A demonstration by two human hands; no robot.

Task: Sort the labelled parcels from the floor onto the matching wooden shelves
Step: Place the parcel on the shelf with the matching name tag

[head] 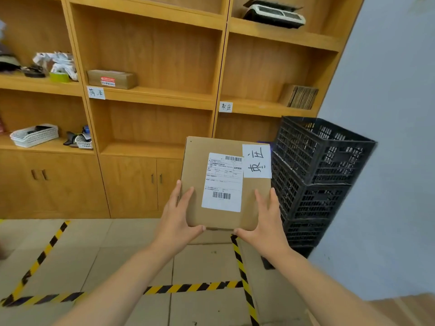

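Note:
I hold a brown cardboard parcel [200, 165] in front of me at waist height, above the floor. It carries a white shipping label with barcodes and a handwritten white tag at its upper right corner. My left hand [179, 217] grips its lower left side and my right hand [266, 220] grips its lower right side. The wooden shelves [155, 95] stand behind. One shelf edge bears a handwritten tag [96, 92], another shelf edge to the right bears a second tag [226, 107]. A small brown parcel [111, 78] lies on the middle shelf.
Stacked black plastic crates [315, 175] stand at the right beside a pale wall. Yellow-black tape [242, 274] marks a rectangle on the tiled floor. White baskets [35, 135] and clutter fill the left shelves. A flat cardboard stack [301, 96] sits on the right shelf.

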